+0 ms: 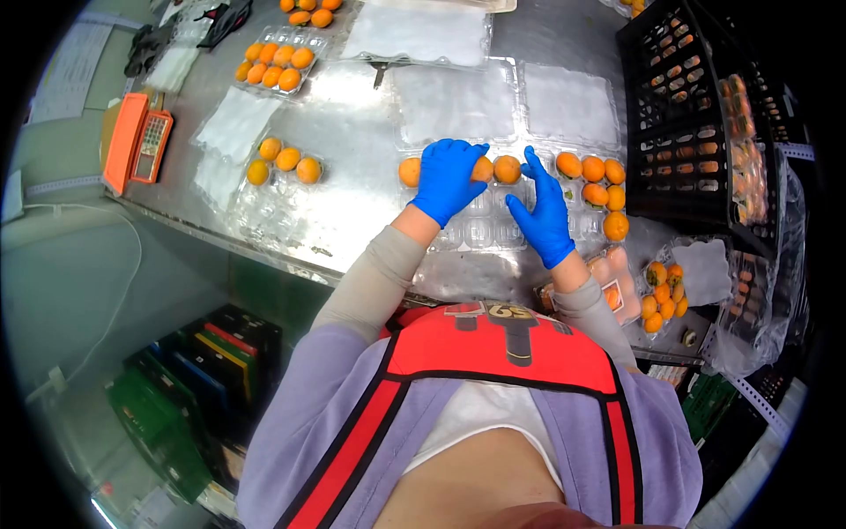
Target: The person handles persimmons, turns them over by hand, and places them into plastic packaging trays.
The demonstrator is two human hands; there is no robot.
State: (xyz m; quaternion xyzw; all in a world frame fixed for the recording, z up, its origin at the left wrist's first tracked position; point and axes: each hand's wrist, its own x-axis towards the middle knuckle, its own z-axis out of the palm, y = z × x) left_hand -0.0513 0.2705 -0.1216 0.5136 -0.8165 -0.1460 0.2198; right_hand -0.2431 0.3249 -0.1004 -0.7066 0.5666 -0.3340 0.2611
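Both my hands wear blue gloves. My left hand [448, 178] lies over the top row of a clear plastic tray [476, 231], its fingers curled beside an orange fruit [482, 169]; its grip is partly hidden. An orange fruit [410, 172] sits left of that hand, and another fruit [507, 169] lies between my hands. My right hand [542, 212] is at the tray's right side, thumb and fingers apart, holding nothing. Close to it on the right, a second tray holds several fruits [595, 194] along its top and right side.
Open lids [458, 101] extend behind the trays. A black crate [674, 123] of packed fruit stands right. Partly filled trays [286, 159] and a full one [275, 66] lie left, near an orange scale [137, 145]. More fruit [665, 295] sits at front right.
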